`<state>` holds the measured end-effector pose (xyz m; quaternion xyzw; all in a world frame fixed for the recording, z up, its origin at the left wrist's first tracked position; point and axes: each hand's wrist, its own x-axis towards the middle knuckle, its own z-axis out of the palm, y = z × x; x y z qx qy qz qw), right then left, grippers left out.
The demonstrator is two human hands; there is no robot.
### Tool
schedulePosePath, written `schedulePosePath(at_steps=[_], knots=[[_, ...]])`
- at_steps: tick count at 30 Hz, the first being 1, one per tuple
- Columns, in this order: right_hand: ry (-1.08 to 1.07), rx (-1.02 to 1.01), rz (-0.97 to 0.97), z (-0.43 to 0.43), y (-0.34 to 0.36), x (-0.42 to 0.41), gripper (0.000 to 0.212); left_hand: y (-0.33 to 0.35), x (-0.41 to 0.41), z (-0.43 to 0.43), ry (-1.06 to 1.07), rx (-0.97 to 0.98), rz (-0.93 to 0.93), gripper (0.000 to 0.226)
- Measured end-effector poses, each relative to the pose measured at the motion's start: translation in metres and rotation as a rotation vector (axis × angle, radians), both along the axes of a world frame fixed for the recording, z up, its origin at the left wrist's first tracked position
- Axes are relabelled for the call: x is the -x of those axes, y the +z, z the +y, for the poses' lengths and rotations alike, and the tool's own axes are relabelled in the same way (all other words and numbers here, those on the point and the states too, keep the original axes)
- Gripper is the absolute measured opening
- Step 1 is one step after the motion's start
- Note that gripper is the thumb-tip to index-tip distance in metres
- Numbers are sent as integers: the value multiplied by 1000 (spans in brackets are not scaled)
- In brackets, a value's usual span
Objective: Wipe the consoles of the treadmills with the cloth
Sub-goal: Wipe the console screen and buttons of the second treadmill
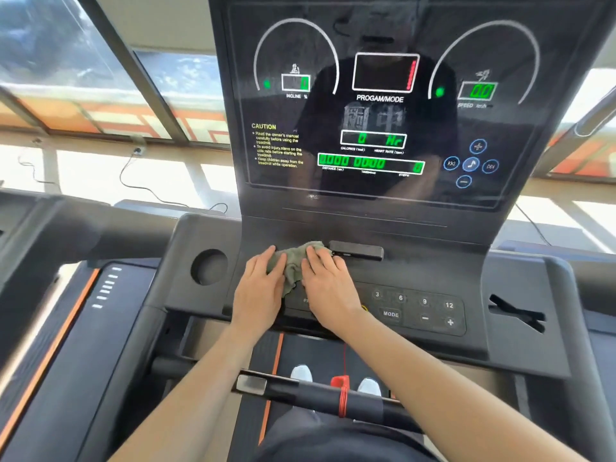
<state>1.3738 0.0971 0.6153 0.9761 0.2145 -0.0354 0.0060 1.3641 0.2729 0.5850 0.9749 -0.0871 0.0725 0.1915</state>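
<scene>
Grey crumpled cloth under both flat hands, matte console.

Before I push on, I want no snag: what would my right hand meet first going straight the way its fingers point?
Probably the black ledge just beyond the right hand; its fingertips already sit near that ledge's left end.

cloth on console under both hands, cup hole left, keypad right

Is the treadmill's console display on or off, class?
On. The console display shows lit green digits in the distance, time, speed and incline windows, and red bars glow in the program window.
</scene>
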Motion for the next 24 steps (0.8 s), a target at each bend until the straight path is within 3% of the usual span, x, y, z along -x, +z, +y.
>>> schedulePosePath(at_steps=[5, 8, 11, 17, 24], knots=[[143, -21, 9, 11, -7, 9, 50, 0, 23, 15, 4, 23, -9, 36], [215, -78, 18, 6, -12, 33, 56, -1, 47, 21, -47, 20, -16, 35], [185, -114, 4, 0, -18, 45, 70, -1, 43, 25, -59, 0, -10, 37], [73, -21, 19, 7, -12, -4, 69, 2, -17, 26, -54, -76, 37, 40], [55, 8, -86, 9, 9, -43, 67, 23, -61, 30, -128, -126, -65, 51]])
